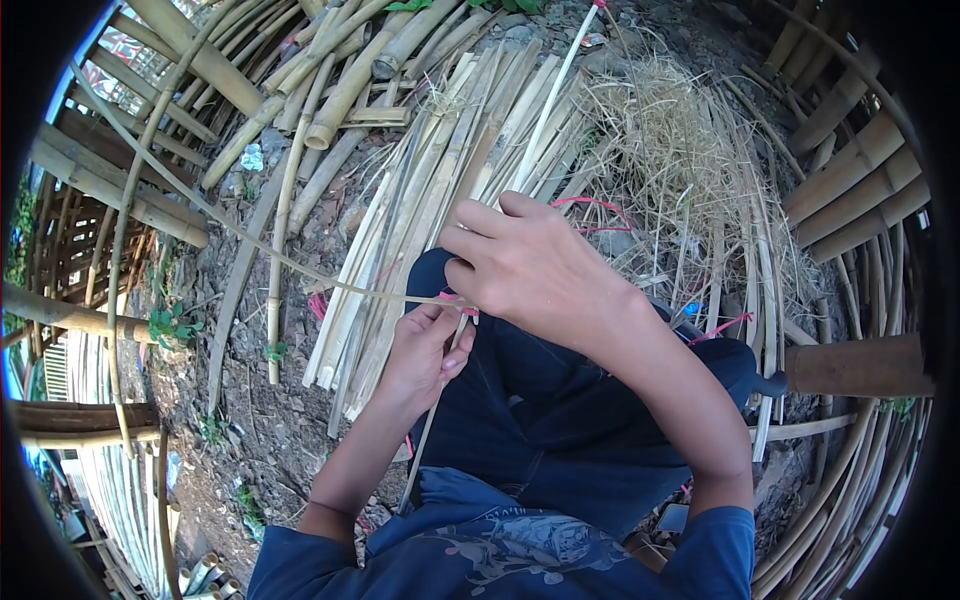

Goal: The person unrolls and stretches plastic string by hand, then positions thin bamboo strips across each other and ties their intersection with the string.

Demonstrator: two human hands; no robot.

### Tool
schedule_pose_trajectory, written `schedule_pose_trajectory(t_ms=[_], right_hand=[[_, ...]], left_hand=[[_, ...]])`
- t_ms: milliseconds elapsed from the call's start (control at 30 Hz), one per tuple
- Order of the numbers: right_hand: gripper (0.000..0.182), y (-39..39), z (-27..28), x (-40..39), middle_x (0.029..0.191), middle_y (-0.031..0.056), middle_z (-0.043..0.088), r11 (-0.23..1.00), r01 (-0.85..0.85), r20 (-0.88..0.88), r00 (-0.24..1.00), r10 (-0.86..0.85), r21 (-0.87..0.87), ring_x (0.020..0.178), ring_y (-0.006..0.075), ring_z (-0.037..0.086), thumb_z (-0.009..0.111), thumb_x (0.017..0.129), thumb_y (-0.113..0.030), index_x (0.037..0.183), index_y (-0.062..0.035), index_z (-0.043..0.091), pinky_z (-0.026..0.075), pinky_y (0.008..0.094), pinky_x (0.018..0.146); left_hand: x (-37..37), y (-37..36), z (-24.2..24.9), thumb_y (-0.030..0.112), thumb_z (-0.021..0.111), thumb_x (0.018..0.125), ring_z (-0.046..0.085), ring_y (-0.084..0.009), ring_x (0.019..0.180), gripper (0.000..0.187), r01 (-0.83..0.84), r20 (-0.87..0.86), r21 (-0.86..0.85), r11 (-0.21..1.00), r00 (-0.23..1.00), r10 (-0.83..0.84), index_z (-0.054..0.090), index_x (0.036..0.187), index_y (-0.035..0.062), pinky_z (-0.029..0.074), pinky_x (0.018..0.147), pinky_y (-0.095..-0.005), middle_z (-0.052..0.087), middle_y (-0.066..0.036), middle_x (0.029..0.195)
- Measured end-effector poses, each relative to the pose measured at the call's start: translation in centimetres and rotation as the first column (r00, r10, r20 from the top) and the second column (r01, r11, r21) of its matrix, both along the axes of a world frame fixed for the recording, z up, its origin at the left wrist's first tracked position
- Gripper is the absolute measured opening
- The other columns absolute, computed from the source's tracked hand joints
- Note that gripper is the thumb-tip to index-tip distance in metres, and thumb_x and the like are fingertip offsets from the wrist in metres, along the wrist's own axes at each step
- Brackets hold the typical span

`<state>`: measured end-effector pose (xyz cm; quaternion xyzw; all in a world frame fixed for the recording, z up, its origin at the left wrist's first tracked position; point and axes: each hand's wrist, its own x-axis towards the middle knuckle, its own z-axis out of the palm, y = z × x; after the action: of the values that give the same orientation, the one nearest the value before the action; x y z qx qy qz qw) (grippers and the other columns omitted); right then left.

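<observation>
Above my lap, my left hand point(432, 350) is closed in a pinch around thin bamboo strips where they meet. A long thin bamboo strip point(270, 252) curves in from the upper left to this spot. Another thin strip point(424, 445) hangs down from the same hand towards my shirt. Pink string point(450, 298) is wrapped around the meeting point. Right beside it, my right hand point(535, 255) has bent fingers closed at the pink string; its fingertips are partly hidden. A pale stick point(556, 105) with a red tip extends upward beyond my right hand.
Split bamboo slats point(375, 290) lie in a pile before my knees. Dry straw-like shavings point(670, 150) heap on the right. Bamboo poles point(400, 50) lie at the top, and a thick bamboo post point(855, 366) juts in from the right. Pink string loops point(600, 203) lie near the slats.
</observation>
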<state>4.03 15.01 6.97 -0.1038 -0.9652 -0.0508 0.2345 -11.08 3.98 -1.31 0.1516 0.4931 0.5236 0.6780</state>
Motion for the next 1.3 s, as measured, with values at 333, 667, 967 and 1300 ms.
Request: schedule_pose_trajectory(t_ms=[333, 667, 967, 1300], right_hand=[[0.007, 0.05, -0.02, 0.36, 0.077, -0.0029, 0.056, 1.0, 0.007, 0.011, 1.0, -0.007, -0.016, 0.09, 0.0142, 0.054, 0.063, 0.067, -0.017, 0.064, -0.0118, 0.065, 0.046, 0.0275, 0.067], [0.007, -0.15, 0.16, 0.17, 0.078, -0.0033, 0.056, 1.0, 0.002, 0.009, 1.0, -0.002, -0.008, 0.091, 0.0139, 0.053, 0.064, 0.068, -0.018, 0.064, -0.0117, 0.065, 0.046, 0.0275, 0.067], [0.01, -0.07, -0.24, 0.03, 0.079, -0.0009, 0.053, 1.0, -0.015, 0.026, 1.0, 0.016, -0.021, 0.088, 0.0143, 0.053, 0.063, 0.068, -0.018, 0.062, -0.0103, 0.058, 0.044, 0.028, 0.061], [0.01, -0.31, -0.47, -0.26, 0.078, -0.0016, 0.053, 1.0, -0.001, 0.074, 0.997, 0.0, 0.016, 0.087, 0.0139, 0.053, 0.063, 0.068, -0.017, 0.062, -0.011, 0.057, 0.044, 0.0275, 0.062]], left_hand=[[0.08, -0.03, 0.03, 0.013, 0.048, 0.099, 0.039, -0.0062, 0.042, 0.015, 0.002, 0.008, 0.0, 1.0, 1.0, -0.002, 0.057, 0.101, 0.0016, 0.025, 0.034, -0.0183, 0.056, -0.007, 0.068], [0.03, -0.14, -0.11, 0.013, 0.047, 0.099, 0.039, -0.0062, 0.043, 0.014, 0.016, 0.011, 0.006, 1.0, 1.0, -0.016, 0.056, 0.097, 0.0022, 0.025, 0.034, -0.0184, 0.056, -0.007, 0.068], [0.26, -0.14, 0.25, 0.013, 0.047, 0.1, 0.04, -0.0061, 0.042, 0.014, 0.012, 0.003, -0.016, 1.0, 1.0, -0.012, 0.055, 0.094, 0.003, 0.025, 0.035, -0.0185, 0.056, -0.007, 0.067], [0.23, -0.09, 0.04, 0.013, 0.048, 0.099, 0.039, -0.006, 0.042, 0.014, 0.012, 0.002, -0.007, 1.0, 1.0, -0.012, 0.054, 0.091, 0.0036, 0.025, 0.034, -0.0187, 0.055, -0.007, 0.066]])
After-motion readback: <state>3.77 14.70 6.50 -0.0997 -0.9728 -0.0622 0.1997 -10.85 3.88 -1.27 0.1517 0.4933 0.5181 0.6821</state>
